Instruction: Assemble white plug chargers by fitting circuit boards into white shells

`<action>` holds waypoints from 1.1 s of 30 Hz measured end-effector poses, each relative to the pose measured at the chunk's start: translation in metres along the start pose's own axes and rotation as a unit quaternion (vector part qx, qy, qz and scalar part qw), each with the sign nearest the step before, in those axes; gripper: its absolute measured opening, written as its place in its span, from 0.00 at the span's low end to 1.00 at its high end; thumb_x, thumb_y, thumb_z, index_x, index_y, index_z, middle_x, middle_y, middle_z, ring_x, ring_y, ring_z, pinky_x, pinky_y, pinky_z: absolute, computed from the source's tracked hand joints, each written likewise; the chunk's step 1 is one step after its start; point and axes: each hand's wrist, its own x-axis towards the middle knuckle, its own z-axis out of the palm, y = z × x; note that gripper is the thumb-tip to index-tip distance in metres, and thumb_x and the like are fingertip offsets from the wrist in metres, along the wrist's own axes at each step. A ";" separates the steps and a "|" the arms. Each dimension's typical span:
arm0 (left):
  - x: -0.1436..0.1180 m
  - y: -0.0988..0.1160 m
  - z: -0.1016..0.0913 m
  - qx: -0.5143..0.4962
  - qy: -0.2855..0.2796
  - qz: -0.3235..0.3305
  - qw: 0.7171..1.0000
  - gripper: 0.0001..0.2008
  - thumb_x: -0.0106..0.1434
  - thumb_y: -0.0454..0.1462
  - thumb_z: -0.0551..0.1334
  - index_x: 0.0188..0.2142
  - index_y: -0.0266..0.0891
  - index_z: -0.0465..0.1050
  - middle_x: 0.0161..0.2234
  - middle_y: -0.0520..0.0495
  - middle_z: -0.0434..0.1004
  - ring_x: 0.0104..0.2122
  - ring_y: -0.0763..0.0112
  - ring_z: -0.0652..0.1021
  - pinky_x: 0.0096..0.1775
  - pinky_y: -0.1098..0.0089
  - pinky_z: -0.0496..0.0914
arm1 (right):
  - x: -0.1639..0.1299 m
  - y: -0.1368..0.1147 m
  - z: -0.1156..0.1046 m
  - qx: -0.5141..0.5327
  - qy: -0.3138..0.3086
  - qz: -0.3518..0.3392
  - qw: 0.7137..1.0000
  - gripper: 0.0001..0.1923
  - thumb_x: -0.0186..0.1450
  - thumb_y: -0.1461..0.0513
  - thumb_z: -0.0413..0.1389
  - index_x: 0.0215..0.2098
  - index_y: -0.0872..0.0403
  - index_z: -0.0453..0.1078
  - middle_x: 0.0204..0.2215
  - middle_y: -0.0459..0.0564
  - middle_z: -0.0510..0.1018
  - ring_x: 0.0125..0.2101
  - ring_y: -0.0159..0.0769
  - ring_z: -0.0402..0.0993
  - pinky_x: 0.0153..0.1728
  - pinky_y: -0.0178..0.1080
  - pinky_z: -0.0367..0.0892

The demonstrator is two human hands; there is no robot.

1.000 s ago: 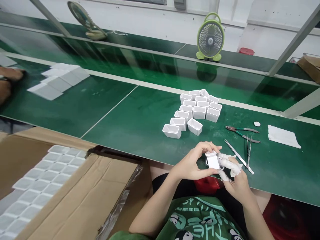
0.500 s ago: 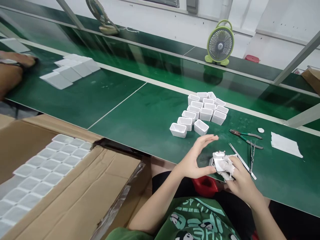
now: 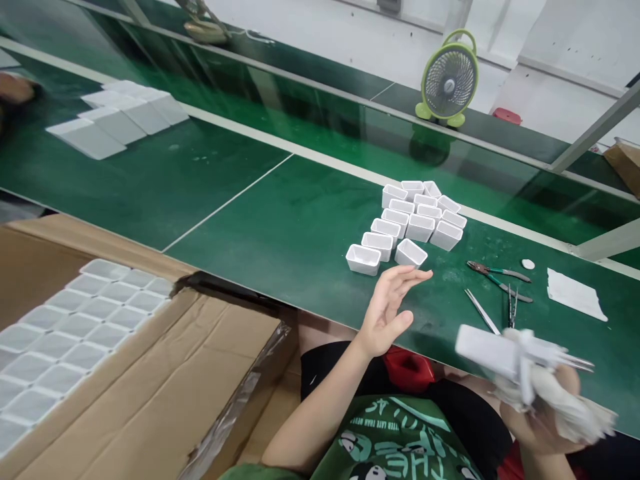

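My left hand (image 3: 387, 310) is open over the bench edge, fingers stretched out and thumb apart, with nothing in it. Its fingertips reach close to the nearest white plastic cups (image 3: 411, 253), which stand in rough rows. To the right, my right hand (image 3: 543, 417) is turned up and smeared by motion. It is closed around a white plug-like block (image 3: 483, 347) with thin metal prongs on its right end, together with a crumpled white cloth (image 3: 570, 410). Tweezers (image 3: 481, 310) and a second pair of tweezers (image 3: 511, 307) lie just beyond that hand, partly hidden by it.
Green-handled pliers (image 3: 500, 272), a white disc (image 3: 527, 264) and a white sheet (image 3: 575, 293) lie on the green bench (image 3: 240, 233). A cardboard box (image 3: 200, 347) of white cups is at left. Farther off are white panels (image 3: 115, 120), another person's hand (image 3: 17, 88) and a green fan (image 3: 450, 83).
My right hand has swung right and toward me with the white block and cloth, turning over. My left hand has come away from the block. The view has shifted a little.
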 end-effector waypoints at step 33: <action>-0.020 0.066 0.057 0.330 -0.106 -0.057 0.936 0.36 0.61 0.46 0.71 0.64 0.44 0.59 0.58 0.39 0.70 0.57 0.55 0.73 0.59 0.59 0.71 | 0.011 -0.049 -0.001 0.399 0.027 0.326 0.857 0.17 0.73 0.56 0.50 0.59 0.46 0.64 0.45 0.54 0.79 0.43 0.43 0.81 0.40 0.43 0.79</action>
